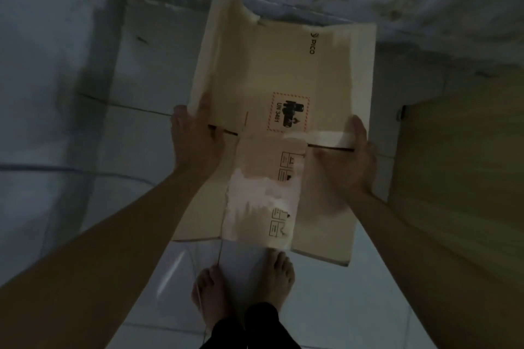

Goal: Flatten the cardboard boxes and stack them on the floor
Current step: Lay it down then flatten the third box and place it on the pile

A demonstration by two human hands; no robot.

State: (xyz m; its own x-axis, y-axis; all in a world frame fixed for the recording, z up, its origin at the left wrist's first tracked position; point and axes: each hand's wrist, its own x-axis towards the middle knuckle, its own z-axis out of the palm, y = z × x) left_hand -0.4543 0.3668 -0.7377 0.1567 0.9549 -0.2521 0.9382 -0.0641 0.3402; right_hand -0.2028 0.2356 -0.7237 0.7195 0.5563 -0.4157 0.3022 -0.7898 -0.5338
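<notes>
— Both forearms reach forward from the bottom edge, yes? What do the hands do?

— Each one holds the cardboard box [280, 110] at one side. On the left edge the left hand [195, 136] grips it; the thumb lies on the outside and the fingers go under the side flap. On the right edge the right hand [351, 161] grips it in the same way, with the thumb on top of the cardboard and the fingers curled behind.

— Where is the box?

— It is in the air between the two hands, above the tiled floor [326, 303]. It looks almost flat, with the side flaps still bent upward a little. On it I see a red-bordered label [287, 112] with "UN 3481" and the word "PICO" near the far edge.

— Is something below it?

— Two bare feet [243, 283] stand on the tiles, just under the near edge of the box. Another flat cardboard [150, 65] lies on the floor at the far left, partly covered by the held box. At the right there is a wooden surface [459, 167].
</notes>
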